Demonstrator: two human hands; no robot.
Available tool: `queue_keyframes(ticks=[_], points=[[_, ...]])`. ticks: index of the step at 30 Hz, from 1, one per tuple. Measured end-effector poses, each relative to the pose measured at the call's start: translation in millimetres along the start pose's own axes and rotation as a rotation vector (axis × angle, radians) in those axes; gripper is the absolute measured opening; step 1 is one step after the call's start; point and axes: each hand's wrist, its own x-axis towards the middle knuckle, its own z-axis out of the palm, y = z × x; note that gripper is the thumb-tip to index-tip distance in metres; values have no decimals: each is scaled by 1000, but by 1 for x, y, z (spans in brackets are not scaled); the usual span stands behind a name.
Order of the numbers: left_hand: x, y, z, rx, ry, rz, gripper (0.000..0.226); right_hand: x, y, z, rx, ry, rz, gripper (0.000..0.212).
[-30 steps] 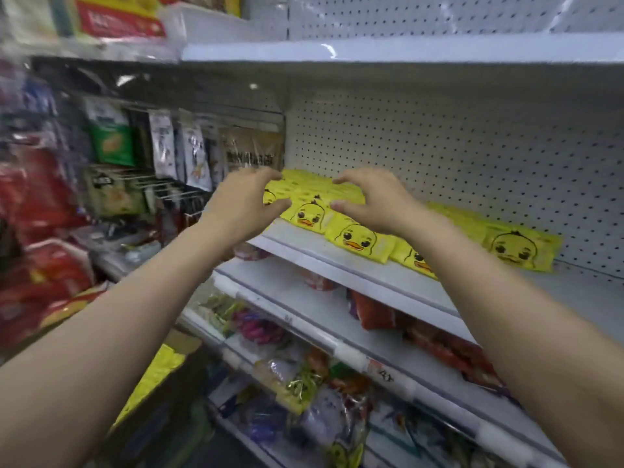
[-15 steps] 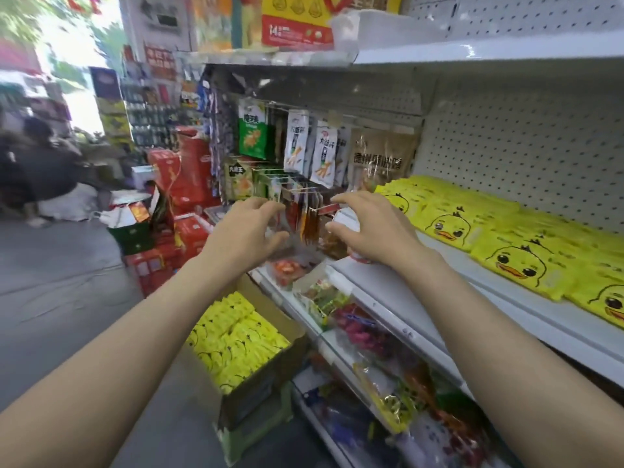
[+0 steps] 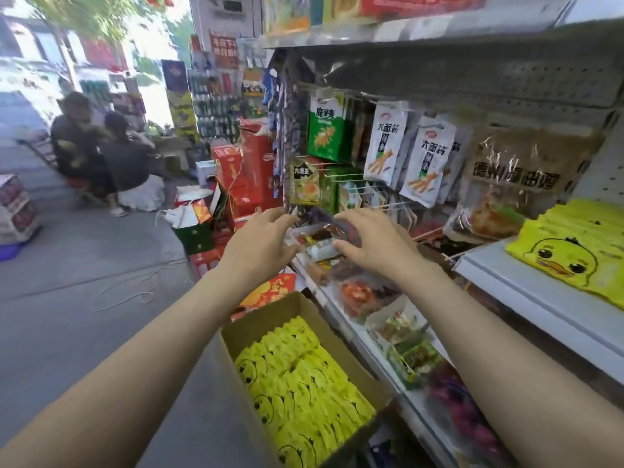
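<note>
Fingers (image 3: 354,216) of left hand (image 3: 260,246) and right hand (image 3: 374,246) curve loosely, empty, half-hiding blurred snack packets (image 3: 320,236).

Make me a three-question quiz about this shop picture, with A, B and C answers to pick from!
1. Where is the open brown cardboard box?
A. Low down beside the white metal shelving, under the arms.
B. On the top shelf.
C. Hanging from a peg hook.

2. What colour are the flat duck-face packets inside it?
A. Blue.
B. Yellow.
C. Pink.

3. What are the bare left hand and the bare right hand doing?
A. Each gripping a packet.
B. Pressing flat on the floor.
C. Held out in the air, holding nothing.

Answers:
1 A: the box sits below the forearms, next to the lower shelves.
2 B: every packet in it is bright yellow with a dark-lined duck.
3 C: both hands have loosely curved fingers with nothing between them.
</note>
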Motion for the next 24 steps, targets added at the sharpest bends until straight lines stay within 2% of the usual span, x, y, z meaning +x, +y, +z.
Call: queue_keyframes(ticks=[4, 9, 15, 19, 24], points=[[32, -45, 35, -20, -69, -26, 53, 51, 5, 39, 3, -44, 37, 50], [67, -100, 90, -45, -169, -8, 53, 99, 15, 99, 3, -121, 103, 54], [109, -159, 171, -146, -347, 110, 50, 140, 29, 198, -5, -253, 284, 76], [126, -195, 232, -230, -509, 162, 51, 145, 30, 255, 23, -366, 436, 56], [113, -228, 312, -285, -746, 168, 50, 126, 31, 323, 63, -540, 564, 51]])
